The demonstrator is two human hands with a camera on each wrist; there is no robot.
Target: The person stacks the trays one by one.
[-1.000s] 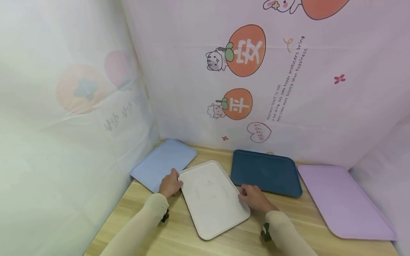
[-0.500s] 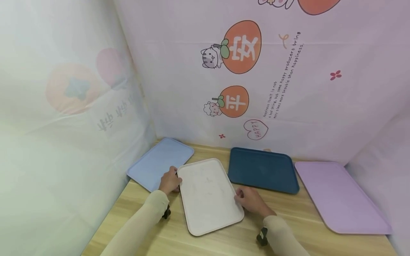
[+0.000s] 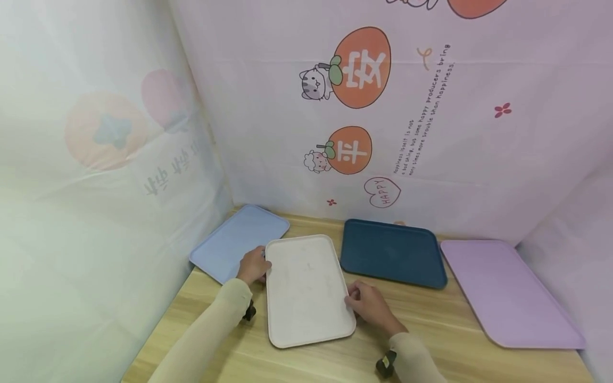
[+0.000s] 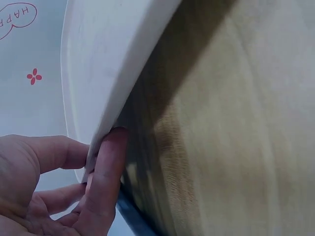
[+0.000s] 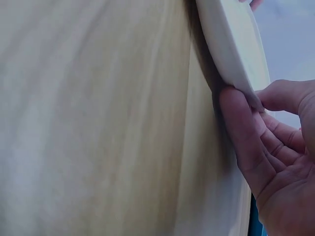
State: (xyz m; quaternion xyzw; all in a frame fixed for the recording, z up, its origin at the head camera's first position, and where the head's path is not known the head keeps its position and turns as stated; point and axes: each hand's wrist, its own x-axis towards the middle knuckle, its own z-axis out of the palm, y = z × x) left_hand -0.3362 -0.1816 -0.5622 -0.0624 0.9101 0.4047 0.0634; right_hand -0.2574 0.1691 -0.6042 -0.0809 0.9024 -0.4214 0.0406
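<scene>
A white rectangular tray [image 3: 308,292] with a low raised rim is held between both hands over the wooden table. At its left edge, near the far corner, my left hand [image 3: 255,265] pinches the rim; the left wrist view has the thumb above and the index finger [image 4: 109,157] beneath. On the opposite long side, my right hand [image 3: 371,304] grips the rim lower down. In the right wrist view its index finger [image 5: 241,123] lies under the tray's edge and the thumb [image 5: 283,96] on the upper side. A shadow falls on the table beneath the tray.
Behind the left hand lies a light blue tray [image 3: 244,236]. A dark blue tray [image 3: 392,252] rests against the back of the wooden table [image 3: 230,346], with a lilac tray [image 3: 512,292] at the right. Printed cloth walls [image 3: 268,106] enclose the back and sides.
The white tray has turned so its long sides run straighter towards me, its near end swinging left. My right hand has moved slightly left with it; both hands keep their hold.
</scene>
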